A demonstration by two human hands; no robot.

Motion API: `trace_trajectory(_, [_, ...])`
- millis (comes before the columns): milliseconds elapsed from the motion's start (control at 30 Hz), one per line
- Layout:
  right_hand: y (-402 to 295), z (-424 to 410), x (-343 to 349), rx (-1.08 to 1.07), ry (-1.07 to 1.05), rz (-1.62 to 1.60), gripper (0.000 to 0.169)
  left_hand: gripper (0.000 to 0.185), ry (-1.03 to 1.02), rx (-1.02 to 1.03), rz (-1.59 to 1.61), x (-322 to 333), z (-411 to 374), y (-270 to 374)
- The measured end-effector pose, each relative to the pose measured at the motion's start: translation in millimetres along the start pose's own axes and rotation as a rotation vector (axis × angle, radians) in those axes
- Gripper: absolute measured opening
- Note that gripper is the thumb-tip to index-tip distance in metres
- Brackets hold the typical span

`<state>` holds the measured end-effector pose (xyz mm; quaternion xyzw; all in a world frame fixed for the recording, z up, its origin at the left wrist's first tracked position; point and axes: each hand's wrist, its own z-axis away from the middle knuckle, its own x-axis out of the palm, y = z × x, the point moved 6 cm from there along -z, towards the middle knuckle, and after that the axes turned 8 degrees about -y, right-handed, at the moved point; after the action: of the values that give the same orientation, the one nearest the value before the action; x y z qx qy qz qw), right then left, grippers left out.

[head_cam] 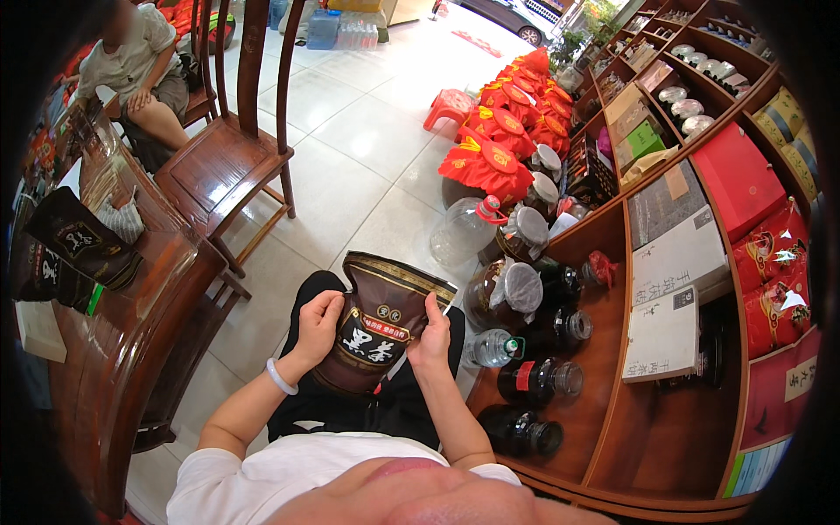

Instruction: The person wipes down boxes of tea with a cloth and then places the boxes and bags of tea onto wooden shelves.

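Note:
A dark brown packaging pouch [380, 328] with gold trim and printed writing rests upright over my lap. My left hand [320, 327] pinches its left edge, fingers curled in. At the pouch's right edge, my right hand [430, 333] grips with the thumb on the front face. The pouch's top edge spans the gap between my hands; whether it is sealed I cannot tell. On the wooden table at the left lie similar dark pouches [82, 239], beside a grey striped cloth-like item [122, 220].
A wooden chair [216, 170] stands ahead left, and a person [134, 72] sits beyond it. To my right are glass jars [502, 292], a large clear bottle [459, 233], red-covered jars [495, 157] and a wooden shelf [607, 426] holding boxes and dark jars.

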<state>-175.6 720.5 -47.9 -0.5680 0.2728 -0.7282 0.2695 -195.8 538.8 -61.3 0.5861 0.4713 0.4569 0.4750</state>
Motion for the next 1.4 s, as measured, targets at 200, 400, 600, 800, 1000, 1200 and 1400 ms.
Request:
trace_trajectory(200, [-4,-5,-2,0.004,-0.116,0.057,0.034,0.017,0.001,-0.113,0.218,2,0,-6])
trace_trajectory(400, [3,6,-9,-0.015,-0.126,0.222,0.038,0.017,0.027,-0.191,0.382,2,-2,-17])
trace_trajectory(600, [12,11,-11,-0.04,-0.126,0.201,0.033,0.017,0.017,-0.207,0.409,11,-1,-9])
trace_trajectory(800, [8,12,-15,-0.086,0.003,0.151,0.03,0.016,-0.066,-0.167,0.27,19,0,-5])
trace_trajectory(1000, [15,12,-19,-0.092,0.008,0.139,0.03,0.015,-0.066,-0.093,0.188,21,-5,-2])
trace_trajectory(1200, [12,13,-11,-0.055,-0.045,0.124,0.031,0.015,-0.069,-0.299,0.509,24,-9,-3])
trace_trajectory(1400, [4,18,-5,-0.06,-0.096,0.206,0.028,0.014,-0.07,-0.212,0.449,26,-5,4])
